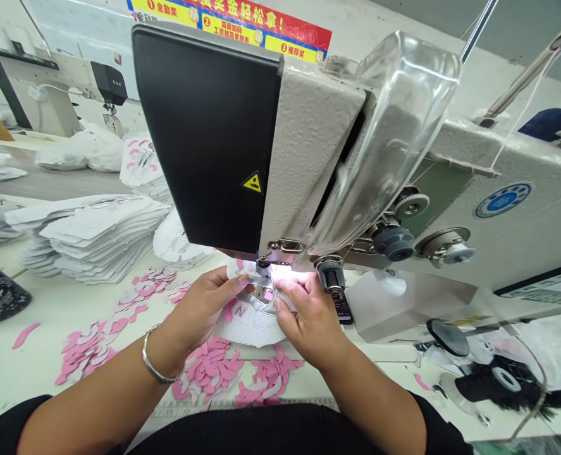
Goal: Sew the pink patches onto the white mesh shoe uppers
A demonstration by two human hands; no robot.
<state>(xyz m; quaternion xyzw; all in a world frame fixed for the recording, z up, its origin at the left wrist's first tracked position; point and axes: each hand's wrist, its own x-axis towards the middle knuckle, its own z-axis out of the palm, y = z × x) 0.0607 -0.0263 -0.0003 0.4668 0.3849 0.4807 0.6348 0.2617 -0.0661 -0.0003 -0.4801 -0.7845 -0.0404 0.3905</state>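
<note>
Your left hand [203, 309] and right hand [308, 314] are both closed onto a white mesh shoe panel [249, 330] with a silver overlay, fingers pressing it down between them, directly under the presser foot [263, 266] of the sewing machine [308, 158]. Pink cut pieces [209, 370] lie on the tabletop [38, 309] just nearer you than your hands, and stacked white panels [95, 237] sit beyond your left hand.

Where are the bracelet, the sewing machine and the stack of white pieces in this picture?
Bracelet [155, 357], head view, on its metal band.
Sewing machine [311, 161], head view, on its beige casing.
Stack of white pieces [100, 237], head view, on the top piece.
</note>
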